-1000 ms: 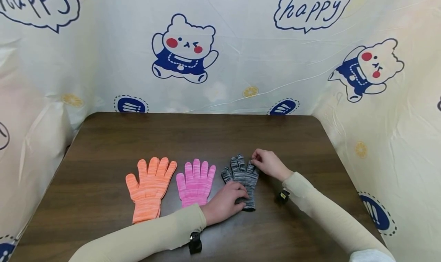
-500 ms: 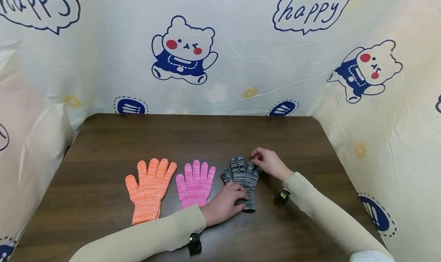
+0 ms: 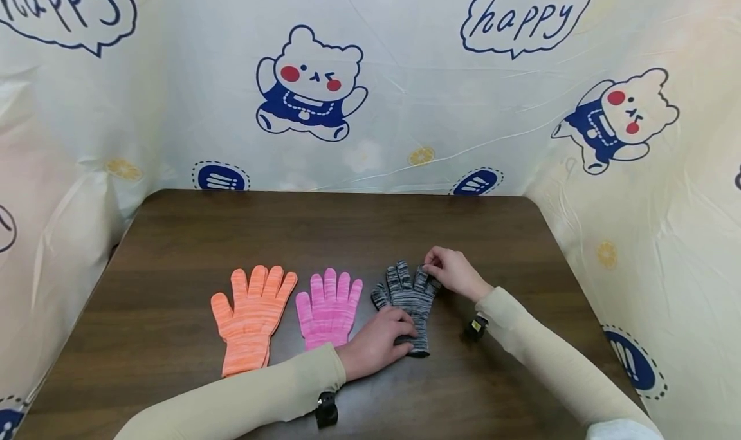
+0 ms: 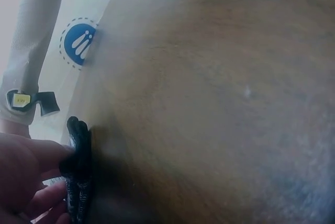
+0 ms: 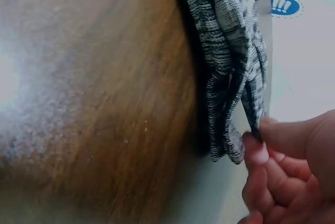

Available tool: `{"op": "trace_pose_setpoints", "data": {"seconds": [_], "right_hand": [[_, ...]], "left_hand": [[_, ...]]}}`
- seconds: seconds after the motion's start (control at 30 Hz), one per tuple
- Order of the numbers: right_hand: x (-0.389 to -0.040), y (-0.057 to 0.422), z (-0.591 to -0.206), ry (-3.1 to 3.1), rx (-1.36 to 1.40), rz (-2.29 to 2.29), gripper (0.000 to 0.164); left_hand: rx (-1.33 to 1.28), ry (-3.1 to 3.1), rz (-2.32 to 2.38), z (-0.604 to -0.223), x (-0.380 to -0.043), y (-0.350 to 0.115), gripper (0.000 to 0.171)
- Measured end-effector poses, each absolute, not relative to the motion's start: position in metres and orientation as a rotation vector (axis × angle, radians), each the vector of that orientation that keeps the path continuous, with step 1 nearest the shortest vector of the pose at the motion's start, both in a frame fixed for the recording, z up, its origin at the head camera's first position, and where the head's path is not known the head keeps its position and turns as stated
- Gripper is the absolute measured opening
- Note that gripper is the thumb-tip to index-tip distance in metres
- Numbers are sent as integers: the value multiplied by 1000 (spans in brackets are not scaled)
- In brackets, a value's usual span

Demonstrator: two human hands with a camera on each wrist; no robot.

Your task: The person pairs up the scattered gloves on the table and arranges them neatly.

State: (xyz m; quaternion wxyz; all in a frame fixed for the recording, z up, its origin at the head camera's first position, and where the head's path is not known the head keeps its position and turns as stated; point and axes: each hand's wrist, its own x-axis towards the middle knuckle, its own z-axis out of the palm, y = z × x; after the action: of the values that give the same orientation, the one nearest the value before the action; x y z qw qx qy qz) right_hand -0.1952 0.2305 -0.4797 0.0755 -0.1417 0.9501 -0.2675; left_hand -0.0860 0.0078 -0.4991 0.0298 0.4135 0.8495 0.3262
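Note:
A grey-and-black striped knit glove (image 3: 412,298) lies on the right part of the table, its fingers towards the far edge. My right hand (image 3: 454,273) pinches the tip of one glove finger between thumb and forefinger. In the right wrist view that striped glove (image 5: 225,41) has its pinched finger lifted off the others. Low on the same glove, near its dark cuff, my left hand (image 3: 376,342) rests and presses with the fingers. The left wrist view shows the thumb against the dark cuff (image 4: 78,150). Left of it lies a pink glove (image 3: 329,308), partly behind my left forearm.
An orange glove (image 3: 255,318), with another layer showing beneath its edge, lies further left. All are on a dark brown wooden table (image 3: 324,228). A printed curtain (image 3: 405,105) hangs behind and along both sides of the table.
My right hand has barely shifted, and the pinched glove finger moves slightly with it. My left hand stays in place on the striped glove.

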Motion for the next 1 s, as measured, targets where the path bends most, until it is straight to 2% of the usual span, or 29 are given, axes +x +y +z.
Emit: {"op": "trace_pose_setpoints", "data": {"seconds": [0.17, 0.67, 0.9, 1.0], "right_hand": [[-197, 234, -481, 2823, -353, -818, 9], [-204, 216, -477, 2790, -475, -727, 10], [-214, 198, -477, 2726, -616, -755, 21], [-216, 192, -476, 2691, -689, -731, 20]], "left_hand": [[1314, 2627, 1000, -500, -86, 8, 16], [1284, 2614, 973, -498, -85, 7, 17], [1297, 2628, 967, -498, -85, 7, 16], [1309, 2635, 965, -497, -85, 7, 16]]}}
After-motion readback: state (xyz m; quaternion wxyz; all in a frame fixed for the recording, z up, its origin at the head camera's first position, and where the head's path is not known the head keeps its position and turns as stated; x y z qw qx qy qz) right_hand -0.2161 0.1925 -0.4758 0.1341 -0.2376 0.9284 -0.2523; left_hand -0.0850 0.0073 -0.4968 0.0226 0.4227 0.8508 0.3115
